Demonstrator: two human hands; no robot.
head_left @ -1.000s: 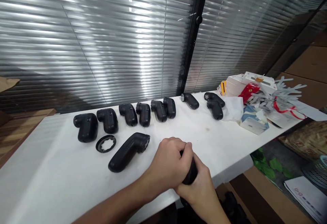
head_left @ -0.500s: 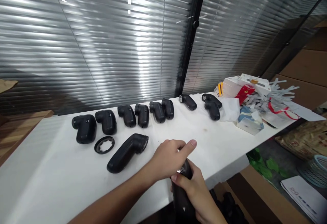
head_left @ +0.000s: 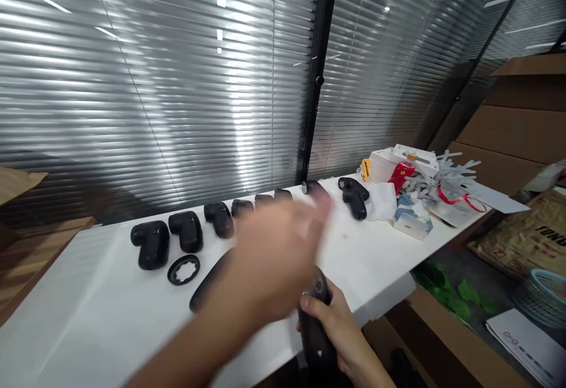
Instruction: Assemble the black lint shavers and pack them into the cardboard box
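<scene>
Two hands logged: my right hand [head_left: 340, 332] has its fingers clenched round a black device [head_left: 315, 323]; my left hand [head_left: 274, 258], blurred, grip unreadable, hovers above the tabletop [head_left: 88, 317].

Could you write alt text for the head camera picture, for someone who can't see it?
A person's right hand grips a black handheld device at the near edge of a white table, while the left hand, blurred with motion, passes above it. Behind them lie a row of similar black devices and a loose black ring; boxes and papers are piled at the right end.
</scene>
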